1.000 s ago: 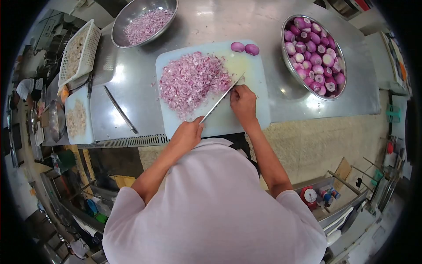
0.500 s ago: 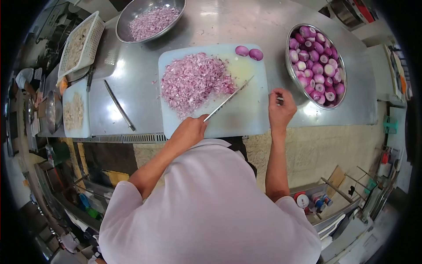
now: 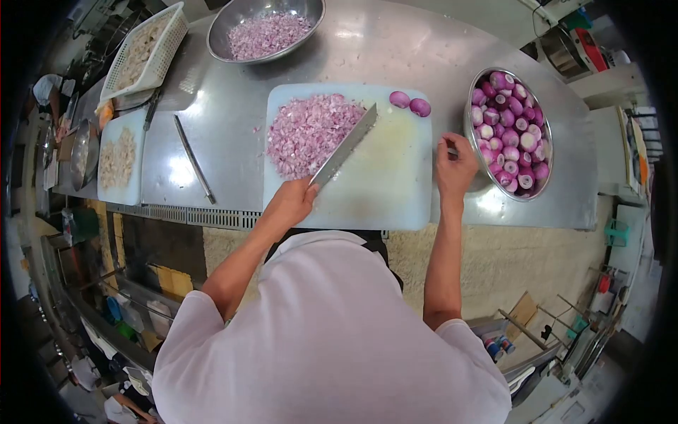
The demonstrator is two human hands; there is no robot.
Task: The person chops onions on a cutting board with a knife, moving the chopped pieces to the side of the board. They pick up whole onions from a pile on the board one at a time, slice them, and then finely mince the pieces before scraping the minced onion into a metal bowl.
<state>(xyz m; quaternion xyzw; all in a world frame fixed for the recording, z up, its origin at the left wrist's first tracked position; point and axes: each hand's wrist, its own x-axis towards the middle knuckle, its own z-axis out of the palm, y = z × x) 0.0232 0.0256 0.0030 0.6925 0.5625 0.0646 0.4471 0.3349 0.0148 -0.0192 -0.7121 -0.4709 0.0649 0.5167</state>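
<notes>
My left hand (image 3: 291, 203) grips the handle of a large knife (image 3: 347, 145), whose blade slants up and right along the edge of a heap of chopped purple onion (image 3: 311, 133). The heap covers the left part of a white cutting board (image 3: 395, 191). Two peeled purple onions (image 3: 409, 103) sit at the board's top right corner. My right hand (image 3: 456, 164) is closed just right of the board, beside a metal bowl (image 3: 469, 113) full of peeled onions (image 3: 510, 134); what its fingers hold, if anything, is too small to tell.
A metal bowl (image 3: 214, 44) of chopped onion stands at the back. To the left are a white basket (image 3: 157, 65), a second knife (image 3: 152, 109), a small board (image 3: 133, 180) with pale pieces, and a metal rod (image 3: 193, 159). A person (image 3: 51, 92) is at far left.
The knife has shifted left against the onion heap, its blade now turned to show its broad side. My right hand stays closed beside the board. The whole view has shifted slightly.
</notes>
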